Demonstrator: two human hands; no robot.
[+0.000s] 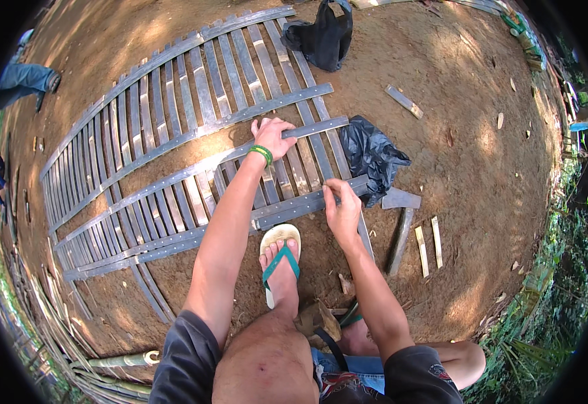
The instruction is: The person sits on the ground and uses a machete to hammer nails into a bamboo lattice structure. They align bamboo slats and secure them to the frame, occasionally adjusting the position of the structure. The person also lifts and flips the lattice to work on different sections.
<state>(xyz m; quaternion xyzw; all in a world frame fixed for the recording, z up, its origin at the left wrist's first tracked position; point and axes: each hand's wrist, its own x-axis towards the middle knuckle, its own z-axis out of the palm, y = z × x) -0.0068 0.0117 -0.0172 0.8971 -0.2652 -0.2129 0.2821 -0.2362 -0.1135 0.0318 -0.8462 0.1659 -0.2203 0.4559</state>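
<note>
A long slatted panel [173, 138], made of split bamboo strips with nail heads along its rails, lies on the ground. My left hand [274, 138], with a green and yellow band at the wrist, grips the upper rail [321, 126] of its nearer section. My right hand [341, 207] is by the right end of the nearest rail [301, 204], thumb and forefinger pinched together; whatever is between them is too small to make out. Just right of that hand lies a tool with a flat metal head [400, 198] and a dark handle [399, 246].
Black plastic bags lie at the panel's right end [375, 155] and far end [321, 37]. Loose bamboo pieces [405, 101] and pale strips [436, 241] are on the dirt. Bamboo poles [116, 361] lie lower left. My sandalled foot [280, 269] is beside the near rail. People [25, 81] are far left.
</note>
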